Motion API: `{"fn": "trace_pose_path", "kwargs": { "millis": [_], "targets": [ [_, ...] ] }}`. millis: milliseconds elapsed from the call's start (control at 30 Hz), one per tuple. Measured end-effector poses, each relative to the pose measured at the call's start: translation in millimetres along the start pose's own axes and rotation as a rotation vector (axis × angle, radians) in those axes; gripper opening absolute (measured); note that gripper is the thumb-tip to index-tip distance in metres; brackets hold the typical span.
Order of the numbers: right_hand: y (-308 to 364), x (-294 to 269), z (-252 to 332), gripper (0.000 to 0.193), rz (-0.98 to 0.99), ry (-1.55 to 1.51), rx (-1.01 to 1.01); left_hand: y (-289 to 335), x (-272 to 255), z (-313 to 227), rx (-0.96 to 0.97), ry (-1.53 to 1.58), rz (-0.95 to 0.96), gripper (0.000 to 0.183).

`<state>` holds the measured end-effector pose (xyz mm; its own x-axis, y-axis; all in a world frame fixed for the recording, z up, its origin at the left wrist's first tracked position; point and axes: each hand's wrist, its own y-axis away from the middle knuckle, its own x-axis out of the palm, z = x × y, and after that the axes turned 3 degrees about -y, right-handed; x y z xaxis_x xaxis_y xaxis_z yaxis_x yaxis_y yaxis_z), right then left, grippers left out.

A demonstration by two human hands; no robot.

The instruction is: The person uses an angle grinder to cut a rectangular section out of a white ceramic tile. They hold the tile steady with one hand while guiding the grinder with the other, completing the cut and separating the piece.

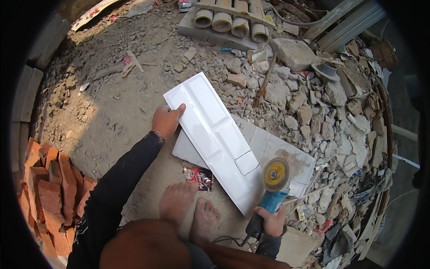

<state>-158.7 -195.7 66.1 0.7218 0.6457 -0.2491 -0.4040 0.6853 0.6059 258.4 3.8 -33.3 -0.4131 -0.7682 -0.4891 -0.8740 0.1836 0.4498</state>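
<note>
A long white moulded panel (210,130) with raised ribs lies diagonally on a flat grey stone slab (286,154) on the dirt ground. My left hand (166,120) grips the panel's left edge near its far end, thumb on top. My right hand (272,220) is shut on the handle of a teal angle grinder (268,204). The grinder's yellow disc (276,175) sits at the panel's near right edge, beside a small cut square section (246,162). My two bare feet (190,208) rest on the ground just below the panel.
Rubble and broken stone (322,103) cover the right side. A pile of red bricks (51,188) lies at the lower left. Several clay pipes on a block (228,20) stand at the top. A small red wrapper (199,177) lies by my feet. The grinder's cord (226,240) trails near my foot.
</note>
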Motion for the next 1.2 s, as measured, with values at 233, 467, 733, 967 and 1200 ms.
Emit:
{"fn": "trace_pose_path", "kwargs": {
  "millis": [233,467,733,967,1200],
  "targets": [
    [13.9,-2.5,5.2,0.041,-0.008,-0.012,0.009,-52.5,40.7,-62.9,0.057,-0.338,-0.087,0.066],
    [23.8,-6.8,10.5,0.041,-0.030,-0.050,0.013,-90.4,82.0,-116.5,0.156,-0.460,-0.015,0.067],
    [15.8,-9.4,3.3,0.040,-0.078,-0.108,-0.015,127.4,83.7,-45.7,0.265,-0.356,0.532,0.038],
    [5.1,-10.2,9.7,0.041,-0.130,-0.099,-0.006,230.8,142.4,56.9,-0.348,0.239,1.177,0.078],
    [10.8,-15.5,24.0,0.043,-0.087,-0.094,-0.020,226.0,136.2,69.5,-0.192,0.037,0.983,0.045]
  ]
}}
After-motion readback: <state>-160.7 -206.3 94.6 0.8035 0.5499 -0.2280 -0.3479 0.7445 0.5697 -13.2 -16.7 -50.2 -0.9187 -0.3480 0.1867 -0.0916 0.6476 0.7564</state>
